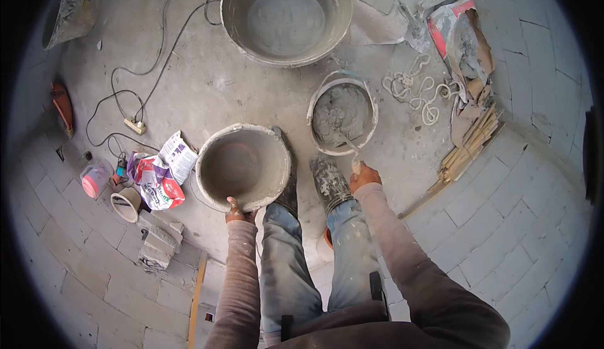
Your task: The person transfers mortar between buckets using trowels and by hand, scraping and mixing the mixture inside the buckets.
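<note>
My left hand (pixel 235 212) grips the near rim of a mortar-crusted bucket (pixel 214 151), which looks nearly bare inside apart from a grey film. In my right hand (pixel 366 178) is the handle of a trowel (pixel 350 146). Its blade end is sunk out of sight in the wet grey mortar (pixel 336 109) of a second, smaller bucket (pixel 375 113). That bucket stands on the floor just beyond my right boot (pixel 328 182); its wire handle lies at the far rim.
A large tub (pixel 233 25) with grey mix stands ahead. Rope (pixel 418 91), torn cement bags (pixel 462 38) and wood strips (pixel 469 144) lie right. Left are a power strip (pixel 134 124) with cables, a printed bag (pixel 157 176), a pink-filled container (pixel 95 179) and block pieces (pixel 158 242).
</note>
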{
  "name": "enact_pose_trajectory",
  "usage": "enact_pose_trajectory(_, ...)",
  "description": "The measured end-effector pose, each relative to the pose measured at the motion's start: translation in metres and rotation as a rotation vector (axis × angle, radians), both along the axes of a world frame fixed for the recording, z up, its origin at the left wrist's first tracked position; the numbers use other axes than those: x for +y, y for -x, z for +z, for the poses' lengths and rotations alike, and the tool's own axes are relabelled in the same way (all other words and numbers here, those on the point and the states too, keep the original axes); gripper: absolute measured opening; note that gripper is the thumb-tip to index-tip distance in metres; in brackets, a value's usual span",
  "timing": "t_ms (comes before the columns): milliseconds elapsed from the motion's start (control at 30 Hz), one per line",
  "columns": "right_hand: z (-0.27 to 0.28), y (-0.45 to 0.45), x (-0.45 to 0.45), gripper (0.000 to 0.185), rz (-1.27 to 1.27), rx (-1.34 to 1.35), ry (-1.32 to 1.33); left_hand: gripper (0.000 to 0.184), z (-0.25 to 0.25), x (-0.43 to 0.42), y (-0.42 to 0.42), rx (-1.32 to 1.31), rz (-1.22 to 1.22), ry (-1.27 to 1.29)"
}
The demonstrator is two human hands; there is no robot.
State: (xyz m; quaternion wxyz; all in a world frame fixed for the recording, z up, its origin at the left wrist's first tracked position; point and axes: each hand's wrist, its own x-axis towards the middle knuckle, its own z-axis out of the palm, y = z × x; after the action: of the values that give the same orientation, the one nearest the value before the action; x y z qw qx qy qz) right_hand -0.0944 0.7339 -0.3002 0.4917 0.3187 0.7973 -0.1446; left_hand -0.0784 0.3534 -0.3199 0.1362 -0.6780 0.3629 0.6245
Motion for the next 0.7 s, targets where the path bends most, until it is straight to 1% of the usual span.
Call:
enact_pose_trajectory(33, -0.004, -0.001, 0.000, 0.062, -0.055, -0.007, 0.017, 0.086, -0.004, 0.000, 0.008, -0.006, -0.017, -0.029)
enact_pose_trajectory(67, -0.011, -0.015, 0.003, 0.062, -0.052, 0.000, 0.020, 0.086, -0.004, 0.002, 0.008, -0.020, -0.029, -0.051)
enact_pose_trajectory(133, -0.011, -0.043, 0.004, 0.041, -0.167, 0.348, 0.015, 0.086, -0.011, 0.002, 0.005, -0.054, -0.036, -0.030)
enact_pose_trajectory(167, -0.011, -0.047, 0.010, 0.041, -0.168, 0.349, 0.008, 0.086, -0.018, 0.005, 0.006, -0.082, -0.048, -0.021)
enact_pose_trajectory(233, -0.015, -0.053, 0.022, 0.041, -0.200, 0.177, 0.046, 0.086, -0.028, 0.009, 0.011, -0.047, -0.067, -0.037)
enact_pose_trajectory(267, -0.014, -0.054, 0.018, 0.041, -0.203, 0.178, 0.035, 0.085, -0.030, 0.001, 0.017, -0.065, -0.042, -0.045)
enact_pose_trajectory(333, -0.021, -0.071, 0.023, 0.055, -0.249, 0.215, 0.049, 0.085, -0.033, 0.001, 0.019, -0.088, -0.035, -0.046)
enact_pose_trajectory(367, -0.031, -0.078, 0.023, 0.055, -0.263, 0.215, 0.046, 0.083, -0.035, -0.001, 0.019, -0.064, -0.034, -0.062)
enact_pose_trajectory(400, -0.043, -0.085, 0.024, 0.057, -0.304, 0.121, 0.011, 0.081, -0.036, -0.002, 0.020, -0.043, -0.039, -0.079)
enact_pose_trajectory(467, -0.062, -0.098, 0.026, 0.059, -0.377, 0.026, -0.027, 0.082, -0.037, -0.004, 0.024, -0.046, -0.060, -0.075)
enact_pose_trajectory(500, -0.070, -0.105, 0.018, 0.059, -0.317, 0.097, -0.007, 0.084, -0.038, -0.014, 0.027, -0.040, -0.059, -0.071)
enact_pose_trajectory(533, -0.083, -0.112, 0.019, 0.059, -0.261, 0.162, 0.015, 0.080, -0.039, -0.013, 0.033, -0.050, -0.054, -0.064)
enact_pose_trajectory(567, -0.098, -0.124, 0.019, 0.059, -0.294, 0.164, 0.012, 0.080, -0.043, -0.014, 0.036, -0.050, -0.086, -0.065)
enact_pose_trajectory(633, -0.127, -0.146, 0.015, 0.058, -0.218, 0.284, -0.013, 0.078, -0.051, -0.022, 0.038, -0.032, -0.075, -0.057)
enact_pose_trajectory(667, -0.140, -0.151, 0.014, 0.058, -0.243, 0.280, -0.013, 0.076, -0.058, -0.027, 0.033, 0.036, -0.089, -0.091)
enact_pose_trajectory(700, -0.154, -0.157, 0.013, 0.056, -0.233, 0.284, -0.009, 0.076, -0.063, -0.032, 0.026, 0.028, -0.117, -0.088)
